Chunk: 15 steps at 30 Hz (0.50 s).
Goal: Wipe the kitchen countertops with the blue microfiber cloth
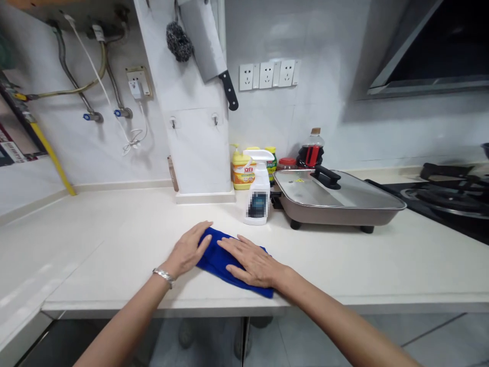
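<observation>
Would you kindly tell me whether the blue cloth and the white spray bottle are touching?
Apart: the head view shows a strip of white countertop between the blue cloth and the base of the white spray bottle.

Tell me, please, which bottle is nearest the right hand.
The white spray bottle, frontmost; the yellow bottle, green bottle and dark bottle stand further from the right hand.

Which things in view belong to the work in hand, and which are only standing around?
In use:
- blue cloth, under left hand and right hand
- possibly white spray bottle, nearby

Apparently unused:
- lidded pan
- hanging cleaver
- yellow pump bottle
</observation>
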{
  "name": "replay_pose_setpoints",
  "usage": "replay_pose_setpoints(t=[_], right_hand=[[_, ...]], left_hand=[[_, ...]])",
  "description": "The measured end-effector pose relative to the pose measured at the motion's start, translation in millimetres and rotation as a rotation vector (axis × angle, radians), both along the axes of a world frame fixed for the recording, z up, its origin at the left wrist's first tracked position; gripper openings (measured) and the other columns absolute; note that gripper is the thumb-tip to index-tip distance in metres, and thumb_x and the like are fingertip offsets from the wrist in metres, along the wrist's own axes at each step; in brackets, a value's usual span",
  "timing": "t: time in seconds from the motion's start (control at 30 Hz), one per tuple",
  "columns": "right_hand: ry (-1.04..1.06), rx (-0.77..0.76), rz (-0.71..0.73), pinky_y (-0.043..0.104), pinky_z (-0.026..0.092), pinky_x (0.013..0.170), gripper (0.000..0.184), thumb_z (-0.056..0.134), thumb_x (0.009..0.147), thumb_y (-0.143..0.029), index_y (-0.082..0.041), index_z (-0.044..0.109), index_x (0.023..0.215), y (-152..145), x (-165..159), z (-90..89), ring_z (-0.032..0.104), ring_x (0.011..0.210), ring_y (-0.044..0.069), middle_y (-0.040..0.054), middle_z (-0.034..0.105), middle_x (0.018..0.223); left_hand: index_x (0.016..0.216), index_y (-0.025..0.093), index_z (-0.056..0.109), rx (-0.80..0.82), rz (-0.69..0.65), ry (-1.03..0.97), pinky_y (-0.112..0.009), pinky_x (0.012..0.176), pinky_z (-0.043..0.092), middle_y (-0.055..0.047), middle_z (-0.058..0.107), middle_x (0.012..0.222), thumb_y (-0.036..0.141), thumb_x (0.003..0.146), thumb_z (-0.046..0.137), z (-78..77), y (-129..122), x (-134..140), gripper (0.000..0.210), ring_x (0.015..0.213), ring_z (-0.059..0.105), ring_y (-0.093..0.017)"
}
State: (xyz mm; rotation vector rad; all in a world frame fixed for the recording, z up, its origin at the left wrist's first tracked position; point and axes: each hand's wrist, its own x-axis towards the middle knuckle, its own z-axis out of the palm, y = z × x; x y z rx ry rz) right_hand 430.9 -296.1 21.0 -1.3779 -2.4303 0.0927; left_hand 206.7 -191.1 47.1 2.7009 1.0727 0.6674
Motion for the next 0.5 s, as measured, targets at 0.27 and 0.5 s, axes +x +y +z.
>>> replay_pose_setpoints(t=[0.27, 0.5], right_hand=[[0.115, 0.051, -0.158, 0.049, 0.029, 0.122, 0.048, 0.033, 0.104, -0.036, -0.026, 0.043, 0.15, -40.3, 57.0, -23.8, 0.034, 0.145, 0.022, 0.0034, 0.04, 0.156], [0.204, 0.145, -0.308, 0.046, 0.044, 0.112, 0.052, 0.034, 0.1, -0.031, -0.009, 0.044, 0.146, -43.6, 49.0, -28.4, 0.054, 0.128, 0.027, 0.0164, 0.055, 0.14]], left_hand=[[0.146, 0.032, 0.045, 0.008, 0.068, 0.171, -0.058, 0.123, 0.019, -0.003, 0.04, 0.158, 0.051, 0.103, 0.027, -32.0, -3.8, 38.5, 0.05, 0.15, 0.026, -0.025], [0.148, 0.033, 0.043, -0.036, 0.119, 0.232, -0.053, 0.124, 0.018, -0.001, 0.037, 0.159, 0.053, 0.103, 0.026, -23.0, -6.1, 39.1, 0.052, 0.151, 0.024, -0.022]])
